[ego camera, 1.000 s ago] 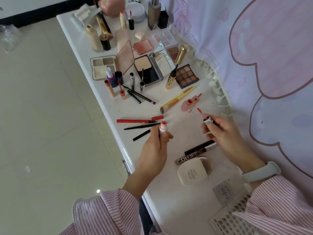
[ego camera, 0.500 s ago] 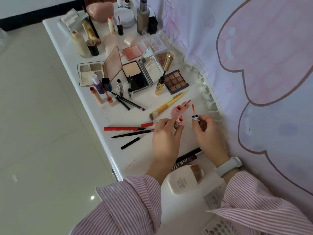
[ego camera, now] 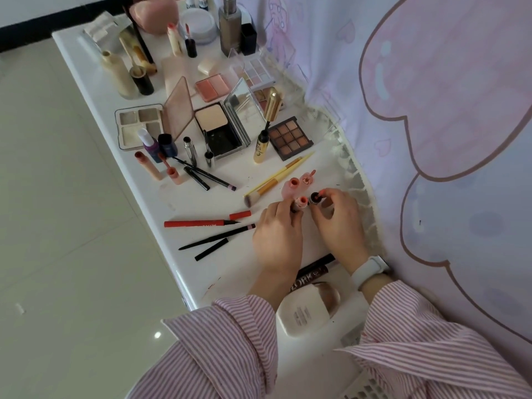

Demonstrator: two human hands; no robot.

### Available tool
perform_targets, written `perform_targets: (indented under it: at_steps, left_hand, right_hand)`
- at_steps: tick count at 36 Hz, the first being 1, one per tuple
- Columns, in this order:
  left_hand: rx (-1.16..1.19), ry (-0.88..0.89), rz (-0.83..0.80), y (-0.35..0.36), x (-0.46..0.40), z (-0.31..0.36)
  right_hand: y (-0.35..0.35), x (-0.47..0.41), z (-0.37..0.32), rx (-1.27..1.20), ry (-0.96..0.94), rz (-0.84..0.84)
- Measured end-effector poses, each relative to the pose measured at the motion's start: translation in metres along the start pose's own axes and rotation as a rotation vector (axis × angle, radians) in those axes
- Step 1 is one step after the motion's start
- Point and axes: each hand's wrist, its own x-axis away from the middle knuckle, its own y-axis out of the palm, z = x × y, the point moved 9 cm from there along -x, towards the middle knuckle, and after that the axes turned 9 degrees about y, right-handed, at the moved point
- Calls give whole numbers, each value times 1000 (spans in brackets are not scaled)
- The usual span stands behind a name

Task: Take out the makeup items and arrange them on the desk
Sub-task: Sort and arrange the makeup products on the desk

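Note:
My left hand grips a small peach lip-gloss tube low over the white desk. My right hand pinches the tube's wand cap just right of it, the two nearly touching. A second peach gloss bottle and its pink cap stand just beyond my fingers. A yellow makeup brush lies on a slant to the left of them. Red and black liner pencils lie left of my left hand.
Open palettes, a powder compact, a gold mascara, bottles and lipsticks crowd the far half of the desk. A black tube and a cream compact lie under my wrists. A pink curtain hangs on the right; floor lies left.
Both hands have moved down and forward to the desk beside the standing gloss bottle. The tube and the wand cap have come close together.

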Motion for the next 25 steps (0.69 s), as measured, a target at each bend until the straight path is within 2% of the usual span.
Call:
perform_targets:
  at_steps: [12, 15, 19, 21, 25]
  left_hand:
    - [13, 20, 8, -14, 15, -1]
    - [34, 105, -11, -23, 27, 2]
    - [3, 214, -83, -37, 44, 5]
    - [-19, 241, -114, -41, 53, 4]
    - [-74, 289, -166, -45, 73, -1]
  right_hand:
    - [-10, 23, 2, -51, 72, -38]
    - [-19, 40, -6, 19, -28, -23]
    - [-11, 61, -7, 276, -180, -144]
    - [-11, 63, 0, 372, -155, -170]
    - [-9, 63, 15, 359, 28, -276]
